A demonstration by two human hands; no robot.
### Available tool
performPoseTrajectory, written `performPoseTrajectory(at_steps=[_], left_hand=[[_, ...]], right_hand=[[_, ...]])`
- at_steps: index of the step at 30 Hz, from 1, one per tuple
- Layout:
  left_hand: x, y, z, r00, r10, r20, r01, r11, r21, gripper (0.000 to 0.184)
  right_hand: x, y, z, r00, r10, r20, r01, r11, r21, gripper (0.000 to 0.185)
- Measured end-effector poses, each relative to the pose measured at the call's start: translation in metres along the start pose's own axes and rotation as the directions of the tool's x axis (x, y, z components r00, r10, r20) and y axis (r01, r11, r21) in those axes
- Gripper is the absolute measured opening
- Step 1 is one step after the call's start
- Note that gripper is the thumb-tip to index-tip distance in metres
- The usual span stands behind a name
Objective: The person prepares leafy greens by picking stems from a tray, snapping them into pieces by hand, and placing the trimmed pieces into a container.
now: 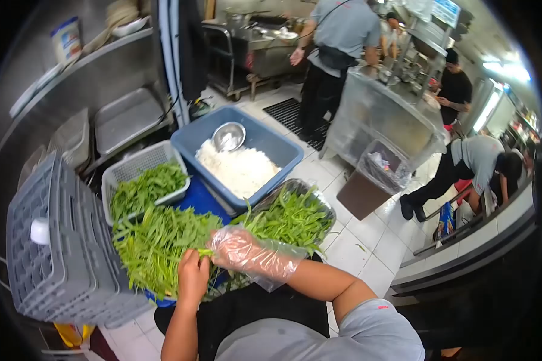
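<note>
My left hand (193, 275) is bare and closed on the pale stalk end of a leafy green. My right hand (247, 251), in a clear plastic glove, is closed on the same leafy green stalk (205, 252), close beside the left. Under and beyond them lies a big heap of long-leaved greens (156, 243). More leaves fill a white perforated basket (176, 158) behind the heap. To the right, another pile of greens (292, 219) rests in a tray whose rim is partly hidden.
A blue-grey tub (268, 180) holds white rice (238, 168) and a metal bowl (229, 136). Grey dish racks (51, 253) are stacked at left. A lined bin (367, 186) stands on the tiles. Several people work beyond, one bending (482, 159) at right.
</note>
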State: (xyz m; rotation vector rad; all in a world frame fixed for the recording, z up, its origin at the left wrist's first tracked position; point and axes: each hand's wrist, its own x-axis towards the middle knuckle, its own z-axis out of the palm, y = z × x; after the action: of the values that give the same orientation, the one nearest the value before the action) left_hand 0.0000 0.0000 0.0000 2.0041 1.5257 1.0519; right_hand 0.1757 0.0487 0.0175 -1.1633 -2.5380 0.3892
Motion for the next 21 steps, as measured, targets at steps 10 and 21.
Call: performPoseTrajectory(at_steps=[10, 21], left_hand=[[0.029, 0.058, 0.092, 0.972, 0.168, -0.163, -0.2, 0.958, -0.204, 0.011], [0.036, 0.046, 0.164, 0.83, -0.007, 0.558, 0.247, 0.902, -0.355, 0.058]], right_hand=[[-0.073, 0.064, -0.01, 0.679, 0.645, -0.351, -0.233, 0.643, 0.73, 0.021], [-0.119, 0.089, -0.109, 0.628, 0.602, -0.493, -0.572, 0.787, 0.231, 0.021]])
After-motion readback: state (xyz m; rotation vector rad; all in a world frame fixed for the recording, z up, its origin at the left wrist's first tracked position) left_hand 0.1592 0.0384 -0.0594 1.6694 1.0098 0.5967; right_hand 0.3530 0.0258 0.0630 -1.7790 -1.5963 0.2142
